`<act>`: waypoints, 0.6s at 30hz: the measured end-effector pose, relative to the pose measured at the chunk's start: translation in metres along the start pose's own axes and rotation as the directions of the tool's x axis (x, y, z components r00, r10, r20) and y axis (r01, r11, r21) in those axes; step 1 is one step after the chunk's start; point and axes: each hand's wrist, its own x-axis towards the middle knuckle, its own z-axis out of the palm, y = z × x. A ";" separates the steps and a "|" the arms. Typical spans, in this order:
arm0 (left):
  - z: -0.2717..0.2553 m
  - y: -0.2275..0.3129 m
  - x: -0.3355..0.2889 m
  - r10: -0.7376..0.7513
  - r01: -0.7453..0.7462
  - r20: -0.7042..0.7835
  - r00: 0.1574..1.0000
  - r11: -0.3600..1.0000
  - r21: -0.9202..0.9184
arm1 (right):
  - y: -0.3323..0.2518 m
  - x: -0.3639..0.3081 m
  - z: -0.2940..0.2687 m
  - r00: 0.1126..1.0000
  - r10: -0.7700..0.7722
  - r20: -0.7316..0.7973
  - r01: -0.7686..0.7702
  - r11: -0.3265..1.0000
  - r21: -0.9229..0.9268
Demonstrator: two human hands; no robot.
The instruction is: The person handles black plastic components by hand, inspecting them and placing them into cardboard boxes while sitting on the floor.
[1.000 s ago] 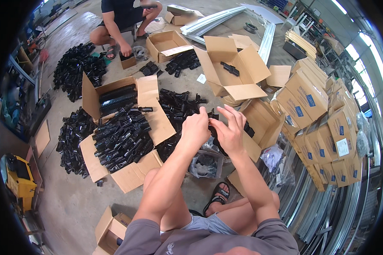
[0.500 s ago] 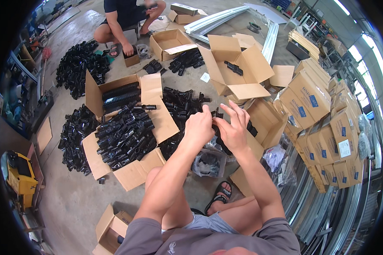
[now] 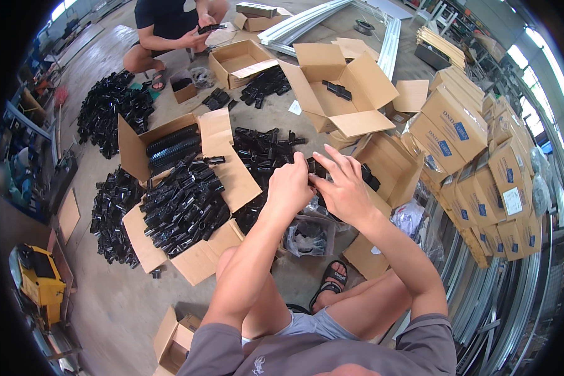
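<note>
My left hand (image 3: 288, 191) is closed, thumb up, on a small black part (image 3: 318, 168) that shows partly between my hands. Against the same part, the thumb and forefinger of my right hand (image 3: 343, 191) pinch together, while its other fingers stretch upward. My fingers hide most of the part, so its exact kind cannot be told. Beneath and beyond my hands lies a heap of black parts (image 3: 266, 147). To the left, an open carton (image 3: 128, 150) holds rows of black pieces, with more black parts (image 3: 188, 203) spilling over its flaps.
An open carton (image 3: 366, 84) with one black part stands ahead to the right. Stacked cartons (image 3: 454, 128) and long metal profiles (image 3: 482, 313) line the right side. A small bin (image 3: 309, 237) sits before my feet. Another person (image 3: 169, 31) crouches at the far left, handling a black part.
The other person's hand has come out of the small box, and both their hands now hold a black part. My hands stay together at the small part; the right has tilted slightly.
</note>
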 end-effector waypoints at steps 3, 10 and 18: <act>0.001 0.007 -0.003 0.018 -0.018 0.028 0.999 1.000 -0.018 | -0.001 -0.003 -0.008 0.998 0.052 0.033 -0.052 0.998 -0.027; -0.001 0.020 -0.013 0.044 -0.039 0.072 0.996 0.997 -0.063 | -0.006 -0.022 -0.023 0.989 0.146 0.034 -0.146 0.989 -0.016; -0.005 0.018 -0.013 -0.099 0.168 0.145 0.985 0.767 -0.619 | 0.014 -0.050 -0.030 0.716 0.658 -0.234 -0.491 0.712 0.501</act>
